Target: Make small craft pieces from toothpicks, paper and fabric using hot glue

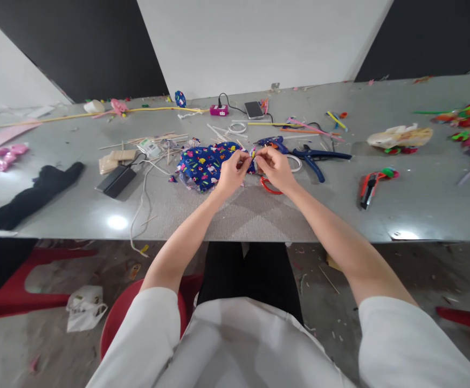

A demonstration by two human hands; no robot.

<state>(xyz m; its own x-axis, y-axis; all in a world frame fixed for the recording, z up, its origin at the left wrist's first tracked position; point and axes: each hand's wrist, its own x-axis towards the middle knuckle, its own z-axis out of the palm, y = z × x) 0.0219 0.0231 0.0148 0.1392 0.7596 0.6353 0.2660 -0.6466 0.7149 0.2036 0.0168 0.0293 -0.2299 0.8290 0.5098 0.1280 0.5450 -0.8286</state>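
Observation:
My left hand [235,168] and my right hand [274,166] meet over the table, fingertips pinched close together. Between them is a small piece with yellow and purple on it [253,153], too small to name. Beside and partly under my left hand lies a blue patterned cloth [202,166], dotted with bright shapes. A glue gun [273,143] with a blue body rests just beyond my right hand. To its right are dark blue-handled pliers or cutters [313,160]. Red-handled scissors [270,186] show partly beneath my right hand, and a white tape roll [295,163] sits beside it.
A black adapter box [116,180] with a white cord [141,202] and a black cloth [35,196] lie left. Thin wooden sticks [154,140] are scattered behind. A red utility knife [369,189] lies right. A phone [254,110] and a purple box [219,110] stand at the back.

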